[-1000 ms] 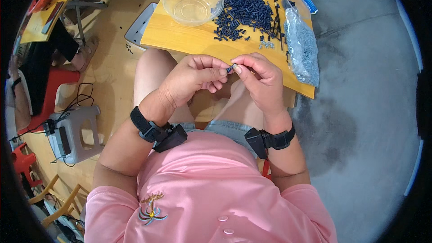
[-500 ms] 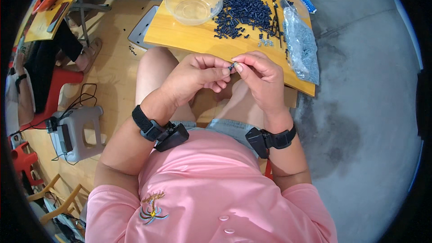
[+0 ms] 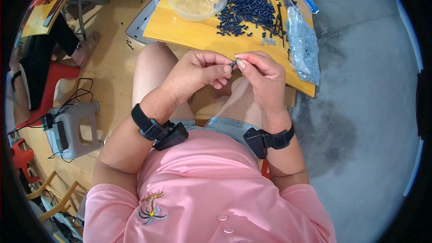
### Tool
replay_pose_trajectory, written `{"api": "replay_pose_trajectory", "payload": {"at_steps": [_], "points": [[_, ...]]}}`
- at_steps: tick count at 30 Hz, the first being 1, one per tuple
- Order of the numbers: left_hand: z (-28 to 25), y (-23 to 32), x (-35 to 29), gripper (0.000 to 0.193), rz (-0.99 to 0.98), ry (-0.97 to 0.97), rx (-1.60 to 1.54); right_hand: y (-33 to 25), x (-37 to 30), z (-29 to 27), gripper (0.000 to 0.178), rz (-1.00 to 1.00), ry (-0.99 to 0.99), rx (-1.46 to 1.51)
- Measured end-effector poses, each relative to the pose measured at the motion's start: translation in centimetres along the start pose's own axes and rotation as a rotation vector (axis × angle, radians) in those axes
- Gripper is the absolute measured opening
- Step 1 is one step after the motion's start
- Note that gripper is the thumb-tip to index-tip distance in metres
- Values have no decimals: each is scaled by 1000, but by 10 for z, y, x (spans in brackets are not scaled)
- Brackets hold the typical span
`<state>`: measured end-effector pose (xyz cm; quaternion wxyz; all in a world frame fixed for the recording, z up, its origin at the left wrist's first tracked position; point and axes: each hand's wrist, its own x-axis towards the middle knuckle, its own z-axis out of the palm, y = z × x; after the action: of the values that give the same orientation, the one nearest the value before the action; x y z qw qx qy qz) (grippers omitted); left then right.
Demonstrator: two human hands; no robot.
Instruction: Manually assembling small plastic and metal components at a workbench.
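Observation:
Above my lap, my left hand [image 3: 198, 73] is closed in a pinch on a small dark cylindrical piece [image 3: 233, 64]. The fingertips of my right hand [image 3: 263, 75] pinch its other end, where any smaller part is hidden. Both hands meet just in front of the wooden table [image 3: 180, 36]. A heap of similar dark pieces [image 3: 249, 11] lies on the table beyond them. Several small clear pieces [image 3: 268, 41] sit at the near side of the heap. To the heap's left stands a round clear plastic bowl [image 3: 180, 11].
Along the table's right edge lies a clear bag [image 3: 301, 49] full of small pieces, with thin dark rods [image 3: 280, 27] beside it. A blue box [image 3: 307, 0] sits behind. On the left are a grey stool [image 3: 76, 130], cables, a white tray [image 3: 139, 27] and another person's leg [image 3: 74, 45].
My hands keep the same pinch, with the small dark piece showing a little more between the fingertips. The whole view has shifted slightly.

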<state>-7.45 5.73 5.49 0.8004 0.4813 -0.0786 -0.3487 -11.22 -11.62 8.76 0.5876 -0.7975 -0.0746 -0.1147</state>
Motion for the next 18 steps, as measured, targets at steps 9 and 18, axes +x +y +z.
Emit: {"api": "replay_pose_trajectory", "payload": {"at_steps": [9,18], "points": [[-12,2,7,21,12,20,-30,3,17,7,10,-41,-13,-95],[-17,7,8,20,5,50,-44,7,26,11,9,-51,-38,-102]]}}
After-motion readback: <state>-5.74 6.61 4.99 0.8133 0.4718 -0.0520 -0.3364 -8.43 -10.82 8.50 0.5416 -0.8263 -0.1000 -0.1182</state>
